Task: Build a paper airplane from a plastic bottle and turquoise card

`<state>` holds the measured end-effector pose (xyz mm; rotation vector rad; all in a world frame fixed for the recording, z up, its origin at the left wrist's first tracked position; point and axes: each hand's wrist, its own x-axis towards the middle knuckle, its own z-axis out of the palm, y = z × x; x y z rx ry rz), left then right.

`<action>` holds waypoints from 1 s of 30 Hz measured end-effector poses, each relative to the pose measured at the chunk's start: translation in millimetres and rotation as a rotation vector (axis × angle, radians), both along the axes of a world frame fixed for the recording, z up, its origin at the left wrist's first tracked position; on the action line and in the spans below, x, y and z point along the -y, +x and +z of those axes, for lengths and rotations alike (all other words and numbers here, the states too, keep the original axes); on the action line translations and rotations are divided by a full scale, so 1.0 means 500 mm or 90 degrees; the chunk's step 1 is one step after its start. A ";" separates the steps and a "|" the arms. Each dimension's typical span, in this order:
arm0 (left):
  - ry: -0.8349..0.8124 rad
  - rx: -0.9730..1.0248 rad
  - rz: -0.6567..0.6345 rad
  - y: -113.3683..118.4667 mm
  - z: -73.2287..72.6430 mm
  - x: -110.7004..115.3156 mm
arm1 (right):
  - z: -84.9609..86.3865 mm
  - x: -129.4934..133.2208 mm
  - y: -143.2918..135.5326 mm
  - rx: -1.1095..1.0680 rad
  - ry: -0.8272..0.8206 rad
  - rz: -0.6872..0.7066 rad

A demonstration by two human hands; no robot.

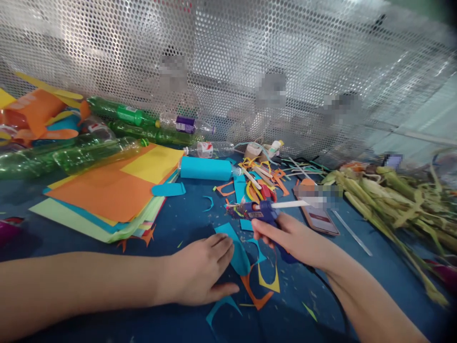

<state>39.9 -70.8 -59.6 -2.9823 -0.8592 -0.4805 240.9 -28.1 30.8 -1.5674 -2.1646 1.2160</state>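
My right hand (285,237) is wrapped round the handle of a dark blue glue gun (266,212), whose nozzle points left. A white glue stick (294,204) juts from its back, and a black cord (332,290) trails below. My left hand (203,269) lies low over the table with its thumb apart, its fingertips on a blue paper strip with a rounded end (238,252). Around it lie a yellow paper offcut (270,280) and an orange offcut (257,297). Farther back, a bottle wrapped in blue paper (205,168) lies on its side.
A stack of coloured paper (103,190) lies at left, with green plastic bottles (96,155) behind it. Scissors (262,190) rest among scraps. A phone (319,214) and dried corn husks (385,205) are at right. A perforated metal screen (224,62) closes off the back.
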 end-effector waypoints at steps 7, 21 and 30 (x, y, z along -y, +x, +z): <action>0.021 -0.022 -0.004 0.000 -0.004 0.000 | 0.010 0.017 -0.001 -0.028 -0.053 0.033; 0.027 -0.081 0.007 0.005 0.001 0.007 | -0.006 0.016 -0.013 0.135 -0.023 0.023; 0.054 -0.087 0.001 0.005 -0.001 0.008 | -0.019 0.016 -0.013 0.116 -0.081 0.016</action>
